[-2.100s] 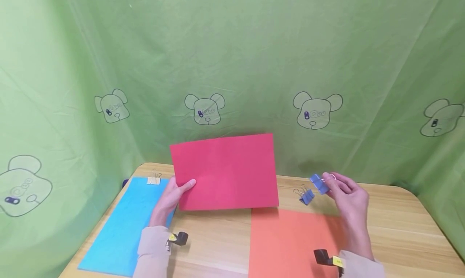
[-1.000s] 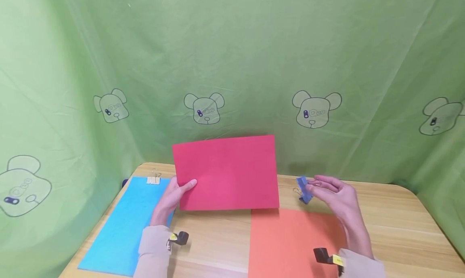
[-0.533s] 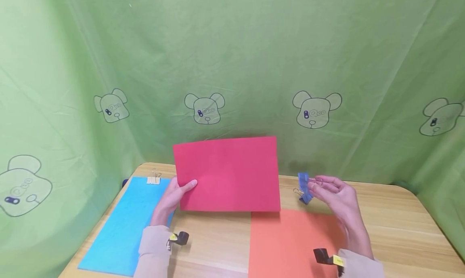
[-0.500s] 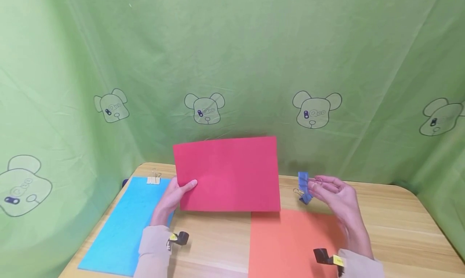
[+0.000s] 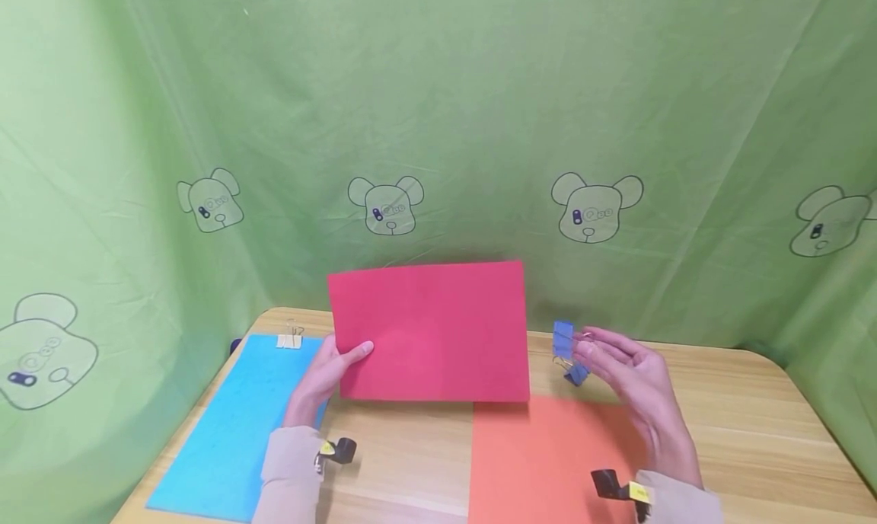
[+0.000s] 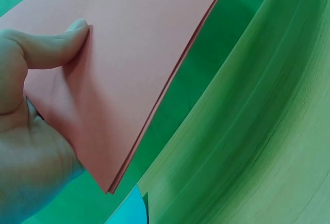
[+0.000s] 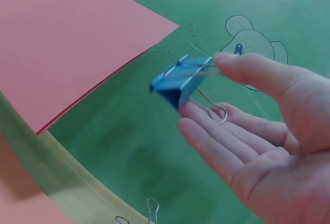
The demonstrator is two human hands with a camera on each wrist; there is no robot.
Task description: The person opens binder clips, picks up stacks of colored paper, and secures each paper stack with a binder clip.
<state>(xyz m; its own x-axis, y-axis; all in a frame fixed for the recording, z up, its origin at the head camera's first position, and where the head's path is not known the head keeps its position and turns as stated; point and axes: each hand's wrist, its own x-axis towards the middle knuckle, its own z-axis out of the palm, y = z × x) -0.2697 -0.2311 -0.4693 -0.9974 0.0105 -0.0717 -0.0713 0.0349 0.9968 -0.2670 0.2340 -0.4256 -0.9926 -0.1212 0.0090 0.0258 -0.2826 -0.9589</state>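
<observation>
My left hand grips a red paper stack at its left edge, thumb across the front, and holds it raised over the table. In the left wrist view the paper shows layered edges at one corner. My right hand pinches a blue binder clip by its wire handles, a short gap right of the red paper. The right wrist view shows this clip between thumb and fingertips, its mouth not clearly seen. A second blue binder clip lies on the table just below, partly covered.
Orange paper lies on the wooden table at front right, partly under my right arm. At the left lies blue paper with a pale binder clip at its far end. A green curtain hangs round the table.
My right hand has moved left with the blue binder clip, which has turned and come nearer the red paper. The red paper has shifted slightly right and down.
</observation>
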